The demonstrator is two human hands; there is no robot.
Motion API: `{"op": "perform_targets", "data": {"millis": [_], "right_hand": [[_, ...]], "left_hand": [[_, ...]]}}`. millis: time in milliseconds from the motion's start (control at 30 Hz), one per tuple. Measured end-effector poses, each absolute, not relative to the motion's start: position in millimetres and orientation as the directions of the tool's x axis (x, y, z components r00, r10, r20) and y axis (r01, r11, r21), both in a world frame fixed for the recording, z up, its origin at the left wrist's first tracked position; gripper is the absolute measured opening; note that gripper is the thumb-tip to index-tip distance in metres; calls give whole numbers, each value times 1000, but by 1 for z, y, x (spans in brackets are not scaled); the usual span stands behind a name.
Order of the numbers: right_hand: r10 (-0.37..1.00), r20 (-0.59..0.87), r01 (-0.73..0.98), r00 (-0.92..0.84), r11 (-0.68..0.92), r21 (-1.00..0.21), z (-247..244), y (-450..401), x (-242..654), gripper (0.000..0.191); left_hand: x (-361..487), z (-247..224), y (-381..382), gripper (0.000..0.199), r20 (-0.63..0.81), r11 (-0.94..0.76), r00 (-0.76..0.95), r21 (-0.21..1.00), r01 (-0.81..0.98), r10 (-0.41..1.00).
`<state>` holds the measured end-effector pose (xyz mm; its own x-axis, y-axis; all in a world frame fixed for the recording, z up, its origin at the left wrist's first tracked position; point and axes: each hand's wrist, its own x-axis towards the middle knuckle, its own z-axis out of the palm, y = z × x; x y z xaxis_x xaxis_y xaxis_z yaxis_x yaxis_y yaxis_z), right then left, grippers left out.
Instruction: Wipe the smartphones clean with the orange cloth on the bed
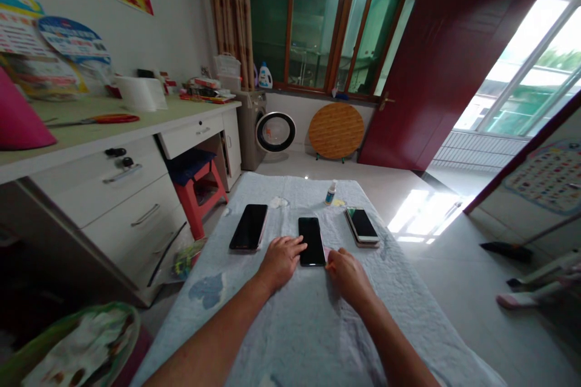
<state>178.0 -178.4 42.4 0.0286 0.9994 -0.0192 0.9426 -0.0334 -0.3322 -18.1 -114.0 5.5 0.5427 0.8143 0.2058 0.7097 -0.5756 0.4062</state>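
The middle phone (313,245) lies partly under left hand (280,260), beside right hand (347,272).

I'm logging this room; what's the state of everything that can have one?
Middle phone: face up, screen dark
Left phone: face up, screen dark
Right phone: face up, screen dark
Small bottle: upright
Washing machine: door open
Red door: open
Drawers: apparently shut
Curtain: drawn aside
Round tabletop: on edge
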Motion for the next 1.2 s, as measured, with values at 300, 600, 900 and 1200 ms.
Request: {"op": "perform_targets", "data": {"millis": [300, 600, 900, 1200], "right_hand": [[961, 253, 849, -112, 225, -479, 43, -174, 162, 19], [947, 252, 885, -199, 284, -369, 18, -148, 158, 22], [969, 189, 937, -159, 208, -281, 20, -71, 160, 29], [979, 158, 945, -129, 170, -279, 20, -31, 159, 29]], "left_hand": [[-20, 10, -122, 48, 232, -571, 528, 450, 686, 817], [-21, 7, -117, 54, 211, -570, 540, 462, 679, 815], [-21, 13, -120, 51, 205, -548, 523, 501, 670, 827], [-20, 14, -121, 49, 214, -547, 517, 506, 667, 829]]}}
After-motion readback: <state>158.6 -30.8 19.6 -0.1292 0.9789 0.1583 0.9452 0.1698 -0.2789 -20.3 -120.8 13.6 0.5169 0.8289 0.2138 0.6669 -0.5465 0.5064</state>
